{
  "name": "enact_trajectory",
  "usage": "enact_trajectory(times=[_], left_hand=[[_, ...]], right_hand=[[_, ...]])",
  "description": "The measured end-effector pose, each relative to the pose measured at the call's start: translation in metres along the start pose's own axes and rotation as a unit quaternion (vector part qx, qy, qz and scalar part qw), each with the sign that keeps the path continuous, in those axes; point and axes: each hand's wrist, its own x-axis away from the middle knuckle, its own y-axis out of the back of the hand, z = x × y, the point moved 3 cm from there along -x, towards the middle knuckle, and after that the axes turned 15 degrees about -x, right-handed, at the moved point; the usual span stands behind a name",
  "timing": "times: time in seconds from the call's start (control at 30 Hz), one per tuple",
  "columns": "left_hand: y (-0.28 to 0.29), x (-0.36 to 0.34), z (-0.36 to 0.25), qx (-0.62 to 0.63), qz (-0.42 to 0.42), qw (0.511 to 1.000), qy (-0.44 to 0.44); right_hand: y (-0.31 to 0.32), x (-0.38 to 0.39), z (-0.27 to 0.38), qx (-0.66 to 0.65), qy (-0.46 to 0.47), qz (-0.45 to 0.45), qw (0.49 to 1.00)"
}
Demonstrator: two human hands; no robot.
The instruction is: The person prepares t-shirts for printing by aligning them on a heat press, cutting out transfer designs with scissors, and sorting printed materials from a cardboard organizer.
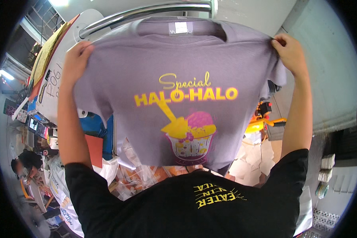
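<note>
A grey-purple T-shirt [146,71] is spread out in front of me, held up by its two shoulders. Its front carries yellow lettering and a printed dessert cup in yellow, pink and white. My left hand [78,59] pinches the left shoulder, and my right hand [289,51] pinches the right one, thumb pressed on the cloth. A pale label [181,27] shows inside the collar. The shirt's lower edge hangs close to my black-sleeved body, and the cloth hides much of what lies behind it.
Behind the collar runs a curved chrome bar [146,14] on a white machine [53,85]. To the right are a yellow-orange tool [261,123] and a pale wall [325,79]. Clear plastic wrap [135,174] lies below. Another person [27,162] sits at the far left.
</note>
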Motion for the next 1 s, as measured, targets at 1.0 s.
enact_trajectory(times=[1.0], left_hand=[[-0.365, 0.015, -0.094, -0.139, 0.206, 0.968, -0.029]], right_hand=[[-0.342, 0.006, -0.129, 0.163, -0.105, 0.224, 0.955]])
